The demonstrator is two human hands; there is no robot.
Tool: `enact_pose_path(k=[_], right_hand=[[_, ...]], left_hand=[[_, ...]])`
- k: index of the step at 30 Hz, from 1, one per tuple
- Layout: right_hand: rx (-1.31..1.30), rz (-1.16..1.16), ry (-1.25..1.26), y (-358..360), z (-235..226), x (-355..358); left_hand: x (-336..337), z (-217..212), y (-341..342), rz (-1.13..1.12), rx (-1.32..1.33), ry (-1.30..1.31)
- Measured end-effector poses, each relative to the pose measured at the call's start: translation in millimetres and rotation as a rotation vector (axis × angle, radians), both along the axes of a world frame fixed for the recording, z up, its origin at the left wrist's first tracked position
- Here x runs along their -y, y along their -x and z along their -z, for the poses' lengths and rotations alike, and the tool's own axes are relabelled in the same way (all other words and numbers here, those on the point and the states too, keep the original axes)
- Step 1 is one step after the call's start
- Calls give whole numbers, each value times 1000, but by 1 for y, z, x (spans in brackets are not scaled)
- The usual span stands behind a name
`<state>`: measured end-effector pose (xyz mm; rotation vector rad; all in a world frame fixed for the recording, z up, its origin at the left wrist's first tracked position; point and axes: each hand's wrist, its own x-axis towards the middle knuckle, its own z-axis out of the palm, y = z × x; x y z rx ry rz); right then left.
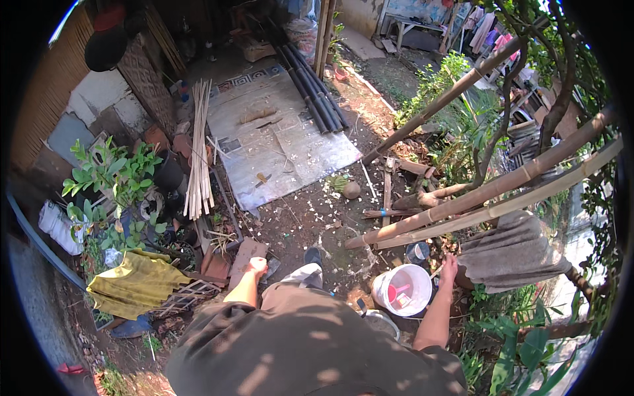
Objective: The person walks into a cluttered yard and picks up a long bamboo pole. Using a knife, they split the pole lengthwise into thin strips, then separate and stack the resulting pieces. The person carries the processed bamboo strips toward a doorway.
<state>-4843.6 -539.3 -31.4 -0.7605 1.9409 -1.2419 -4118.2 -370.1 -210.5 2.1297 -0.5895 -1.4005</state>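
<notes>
I read open dirt (pixel 290 228) up to the sheet's (pixel 290 158) near edge; poles (pixel 456 201) crowd right. White bucket (pixel 380 290) sits just left of right hand (pixel 449 267) (finger state: can't tell). Left hand (pixel 257 266) curled closed, near slab (pixel 247 256).

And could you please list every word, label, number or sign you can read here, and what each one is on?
None can be read in this view.
White bucket: no legible lettering.
Small pale-and-red thing inside it: too small to tell.
Plastic sack near the top: too blurred to tell.
Pale ground sheet: patterned patches, no readable words.
</notes>
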Motion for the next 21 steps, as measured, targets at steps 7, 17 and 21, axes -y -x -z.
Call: enact_pose_path(k=[7,17,21], right_hand=[[-562,356,104,116,-145,162],[-556,446,404,179,-205,288],[-664,612,217,182,-188,312]], left_hand=[[108,-84,37,-185,-113,285],[45,-92,98,-640,9,-169],[-3,-83,138,-564,-126,-409]])
